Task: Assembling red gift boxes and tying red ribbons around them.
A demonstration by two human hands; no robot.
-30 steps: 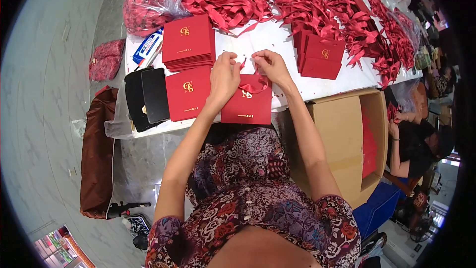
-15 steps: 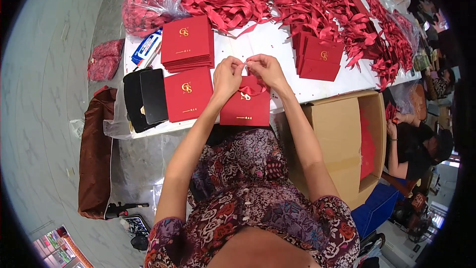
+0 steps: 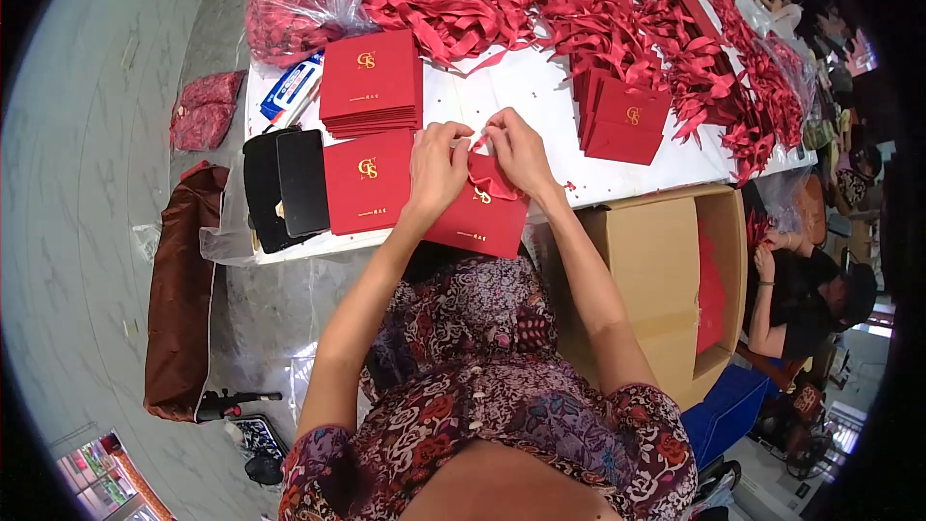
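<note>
A red paper gift bag (image 3: pixel 477 224) with gold marks lies slightly turned at the table's near edge. Its red ribbon (image 3: pixel 485 174) loops up over the top of it. My left hand (image 3: pixel 440 166) is closed at the bag's upper left, its fingertips pinching the ribbon. On the other side my right hand (image 3: pixel 519 152) also pinches the ribbon, the two sets of fingertips a little apart. Just left of my left hand lies another red bag (image 3: pixel 365 195), flat. Behind that one stands a neat stack of red bags (image 3: pixel 369 82).
Ribboned red bags (image 3: pixel 625 116) and a heap of red ribbons (image 3: pixel 453 0) cover the far table. At left are a black phone-like slab (image 3: pixel 301 183), a blue-and-white packet (image 3: pixel 292 87) and a plastic bag (image 3: pixel 299 5). An open carton (image 3: pixel 656 280) stands right; a person (image 3: pixel 815 289) works beyond.
My fingertips have moved slightly apart and down with the ribbon. The bag beneath has turned, its lower right corner swinging downward. The whole view has shifted slightly.
</note>
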